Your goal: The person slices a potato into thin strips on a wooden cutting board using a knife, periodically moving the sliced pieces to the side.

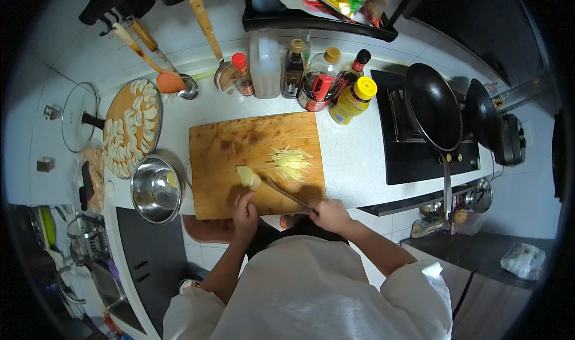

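A wooden cutting board (215,160) lies on the white counter before me. My right hand (330,215) grips the handle of a kitchen knife (287,195), whose blade points up and left over the board. The blade's tip is beside thin pale yellow slices (248,177), which look like potato. Right of them lies a loose heap of pale yellow shreds (290,162). My left hand (245,212) is at the board's near edge, just below the slices, with its fingers curled; whether anything is between them cannot be told.
A steel bowl (157,189) with a yellow piece inside stands left of the board. Behind it is a round tray of dumplings (130,129). Sauce bottles (320,79) line the back. At right, a wok (433,106) sits on the black cooktop (404,164), its handle jutting forward.
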Available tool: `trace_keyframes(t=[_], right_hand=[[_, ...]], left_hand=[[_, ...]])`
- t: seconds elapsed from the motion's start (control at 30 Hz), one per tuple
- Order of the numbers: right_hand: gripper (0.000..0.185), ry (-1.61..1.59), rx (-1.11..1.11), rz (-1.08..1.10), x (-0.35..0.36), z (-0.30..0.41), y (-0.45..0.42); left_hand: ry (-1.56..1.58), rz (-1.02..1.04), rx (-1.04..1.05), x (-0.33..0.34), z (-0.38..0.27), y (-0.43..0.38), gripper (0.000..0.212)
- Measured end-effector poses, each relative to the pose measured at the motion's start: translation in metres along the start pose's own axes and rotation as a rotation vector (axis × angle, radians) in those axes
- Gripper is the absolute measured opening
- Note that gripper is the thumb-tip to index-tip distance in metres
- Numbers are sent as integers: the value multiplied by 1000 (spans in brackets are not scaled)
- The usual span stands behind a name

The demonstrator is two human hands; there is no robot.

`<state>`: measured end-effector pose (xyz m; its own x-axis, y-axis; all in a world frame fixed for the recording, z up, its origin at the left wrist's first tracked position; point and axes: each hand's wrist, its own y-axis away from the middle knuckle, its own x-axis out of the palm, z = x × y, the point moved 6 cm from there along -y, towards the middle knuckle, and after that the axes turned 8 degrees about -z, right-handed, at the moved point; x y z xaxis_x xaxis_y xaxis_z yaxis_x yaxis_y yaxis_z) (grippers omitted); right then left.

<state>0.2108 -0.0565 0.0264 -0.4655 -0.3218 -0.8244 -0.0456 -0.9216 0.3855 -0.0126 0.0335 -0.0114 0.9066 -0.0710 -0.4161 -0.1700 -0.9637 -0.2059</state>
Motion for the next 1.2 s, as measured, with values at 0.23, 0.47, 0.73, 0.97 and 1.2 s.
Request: trace_keyframes(t=[0.23,0.47,0.73,0.97,1.2], right_hand=[[35,-25,2,-79,-33,9,-8],[73,119,-222,-282,-42,16,14],[63,151,-298,-400,-48,25,17],[62,185,-387,-415,-56,32,20],[61,-70,-83,-238,-27,22,7]], left_hand=[[95,-51,45,-4,-49,-26,29],[-270,338,140,16,-103,-46,21],[-353,561,219,73,-82,-52,28],[-279,440,135,79,-54,-73,24],[-90,-8,-327,-12,11,-79,19]])
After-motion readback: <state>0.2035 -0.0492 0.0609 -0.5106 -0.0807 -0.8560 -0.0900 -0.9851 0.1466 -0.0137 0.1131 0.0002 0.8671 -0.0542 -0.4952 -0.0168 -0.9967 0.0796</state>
